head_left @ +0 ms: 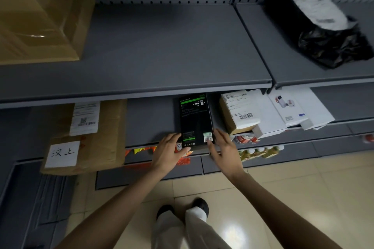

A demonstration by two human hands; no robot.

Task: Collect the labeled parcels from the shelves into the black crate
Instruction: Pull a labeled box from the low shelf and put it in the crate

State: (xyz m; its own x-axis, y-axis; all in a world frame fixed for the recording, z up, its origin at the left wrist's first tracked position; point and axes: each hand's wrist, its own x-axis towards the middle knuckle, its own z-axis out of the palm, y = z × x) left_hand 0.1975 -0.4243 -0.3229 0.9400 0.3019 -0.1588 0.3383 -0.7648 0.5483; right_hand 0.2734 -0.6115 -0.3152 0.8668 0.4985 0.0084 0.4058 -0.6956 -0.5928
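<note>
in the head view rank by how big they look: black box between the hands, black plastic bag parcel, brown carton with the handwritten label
1. Brown carton, largest.
2. Black plastic bag parcel; it sits farther back on the higher shelf, so the gap to the carton is uncertain.
3. Black box, clearly smallest.

Bare shelf point(149, 119) left of black box point(195, 121); parcels point(238, 113) right

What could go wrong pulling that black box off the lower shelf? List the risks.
1. The black box is flanked by the left hand and right hand with fairly straight fingers; a loose hold may let it slip off the shelf edge.
2. The upper shelf overhangs the box's far end, so lifting early could knock it.
3. The white-labelled parcel lies close on the right; the right hand might nudge it.
</note>
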